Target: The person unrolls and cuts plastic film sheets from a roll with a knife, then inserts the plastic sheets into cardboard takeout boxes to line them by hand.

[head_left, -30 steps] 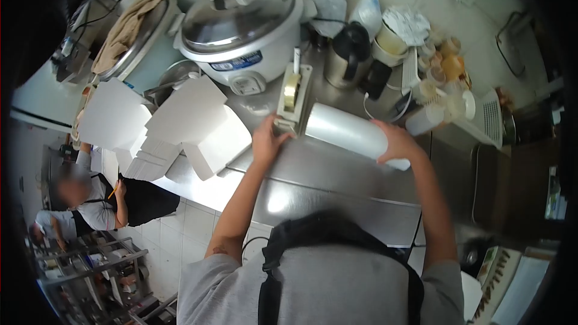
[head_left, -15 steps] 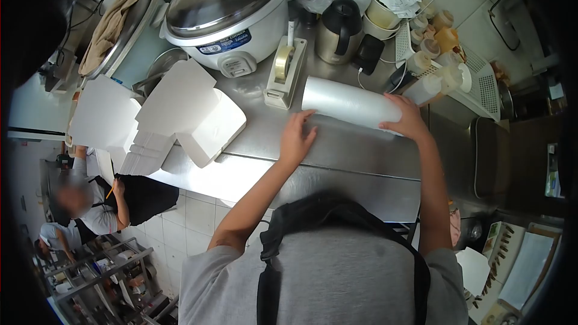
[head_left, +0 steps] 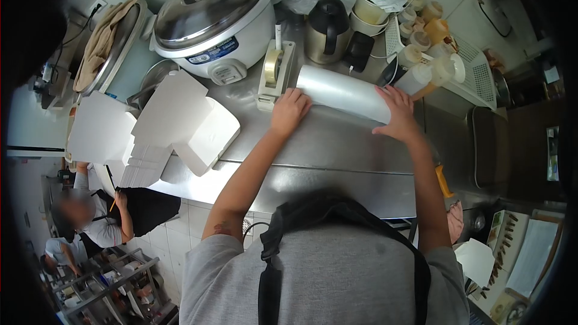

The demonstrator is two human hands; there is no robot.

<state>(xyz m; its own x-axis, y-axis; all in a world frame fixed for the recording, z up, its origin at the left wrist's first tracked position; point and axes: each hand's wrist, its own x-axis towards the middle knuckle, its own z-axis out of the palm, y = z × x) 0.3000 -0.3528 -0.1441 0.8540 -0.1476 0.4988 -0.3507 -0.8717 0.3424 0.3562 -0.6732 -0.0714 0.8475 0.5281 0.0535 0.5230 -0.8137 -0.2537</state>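
A long, translucent whitish plastic roll lies crosswise on the steel counter; whether it is one roll or a wrapped stack of thin pieces I cannot tell. My left hand is at its left end, fingers curled and bunched against the near edge. Around the right end goes my right hand, fingers over the far side and thumb on the near side. Close to my left hand stands a tape dispenser with a roll of tape in it.
White takeout boxes with raised lids sit on the left. Behind them is a large rice cooker. A steel jug, a black device and a basket of sauce bottles line the back. At lower left, a person holds a pencil.
My left hand has moved up and left, its fingers curling in against the roll's end. My right fingers have shifted on the other end, and the roll's surface looks smoother.
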